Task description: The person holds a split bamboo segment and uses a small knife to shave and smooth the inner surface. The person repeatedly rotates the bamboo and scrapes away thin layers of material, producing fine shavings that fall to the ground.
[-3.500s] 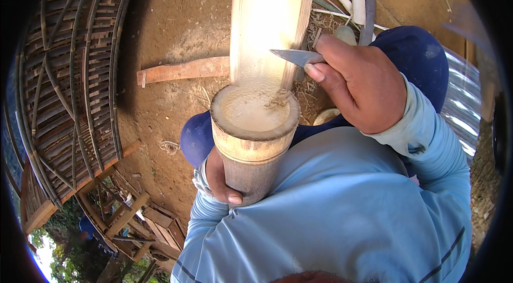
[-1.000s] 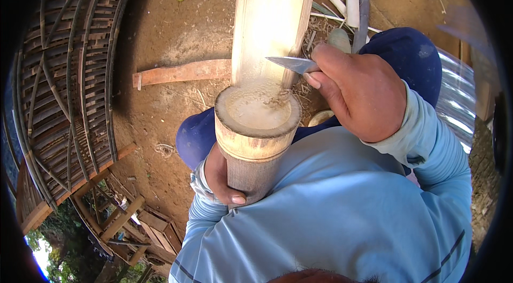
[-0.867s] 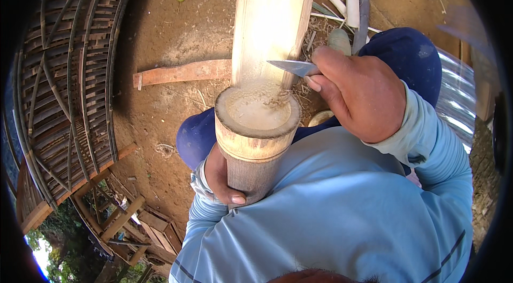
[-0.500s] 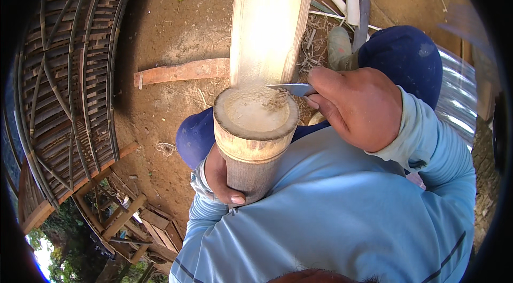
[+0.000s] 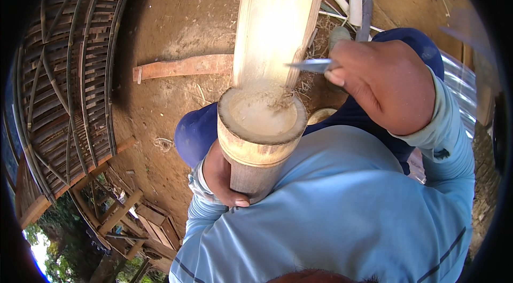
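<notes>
Pale bamboo forms a tube [image 5: 259, 147], its side grasped by the person's left hand [image 5: 223, 177], before a light-blue shirt [image 5: 331, 203]; the right hand [image 5: 389, 84] clenches a knife [image 5: 314, 65], blade near the tube's long extension [image 5: 273, 32].

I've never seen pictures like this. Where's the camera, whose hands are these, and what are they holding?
There's no machine working here, just a person in a light-blue shirt. A wide fisheye camera on their head looks down, so straight edges bend. The left hand grips a bamboo piece, with a broad pale slab extending beyond its rim. The right hand holds a knife, blade pointing left. On the ground lie a brown strip and some narrow offcuts.
</notes>
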A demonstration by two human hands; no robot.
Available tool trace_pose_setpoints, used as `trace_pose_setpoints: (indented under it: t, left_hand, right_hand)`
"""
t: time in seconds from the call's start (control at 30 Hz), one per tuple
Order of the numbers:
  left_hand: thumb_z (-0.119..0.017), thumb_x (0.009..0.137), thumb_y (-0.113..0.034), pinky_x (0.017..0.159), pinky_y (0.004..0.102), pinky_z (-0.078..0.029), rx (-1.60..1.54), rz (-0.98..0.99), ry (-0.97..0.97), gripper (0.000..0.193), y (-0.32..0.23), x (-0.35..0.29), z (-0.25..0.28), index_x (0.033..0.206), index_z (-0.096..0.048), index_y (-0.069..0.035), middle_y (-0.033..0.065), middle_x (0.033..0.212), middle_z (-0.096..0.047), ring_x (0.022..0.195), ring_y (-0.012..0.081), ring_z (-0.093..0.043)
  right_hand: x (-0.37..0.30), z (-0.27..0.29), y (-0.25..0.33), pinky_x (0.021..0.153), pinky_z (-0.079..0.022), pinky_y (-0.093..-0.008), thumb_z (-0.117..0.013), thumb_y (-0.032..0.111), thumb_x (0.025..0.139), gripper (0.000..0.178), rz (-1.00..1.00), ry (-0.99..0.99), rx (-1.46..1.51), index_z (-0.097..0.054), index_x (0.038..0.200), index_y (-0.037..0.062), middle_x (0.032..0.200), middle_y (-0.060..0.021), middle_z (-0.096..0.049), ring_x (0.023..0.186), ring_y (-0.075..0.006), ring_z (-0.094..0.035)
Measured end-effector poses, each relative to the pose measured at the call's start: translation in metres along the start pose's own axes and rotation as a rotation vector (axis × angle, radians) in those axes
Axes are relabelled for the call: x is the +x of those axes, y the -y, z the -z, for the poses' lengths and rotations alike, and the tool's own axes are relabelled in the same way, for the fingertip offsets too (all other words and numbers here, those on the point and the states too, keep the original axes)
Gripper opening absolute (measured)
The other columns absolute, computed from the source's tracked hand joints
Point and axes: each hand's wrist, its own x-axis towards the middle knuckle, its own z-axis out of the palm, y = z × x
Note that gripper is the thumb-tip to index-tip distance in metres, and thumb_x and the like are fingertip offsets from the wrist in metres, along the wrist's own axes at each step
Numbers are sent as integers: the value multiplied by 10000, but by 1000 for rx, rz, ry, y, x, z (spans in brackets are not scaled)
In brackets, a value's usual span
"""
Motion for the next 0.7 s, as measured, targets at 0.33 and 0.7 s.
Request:
trace_pose_setpoints:
  t: [0.33,0.7]
  left_hand:
    - [-909,427,-145,902,443,-540,34,-6,-230,1205,-10,8,-18,1436,-299,103,283,1261,-554,1051,349,-648]
    - [-906,460,-175,938,437,-521,125,-49,-207,1214,-10,9,-17,1455,-269,105,292,1302,-537,1097,345,-633]
  right_hand:
    - [4,-30,5,562,-426,-468,-564,147,977,129,-60,-169,35,-494,971,38,716,-205,-557,677,-438,-574]
    - [0,-34,5,550,-428,-483,-613,95,916,139,-32,69,153,-497,967,36,701,-202,-585,675,-433,-592]
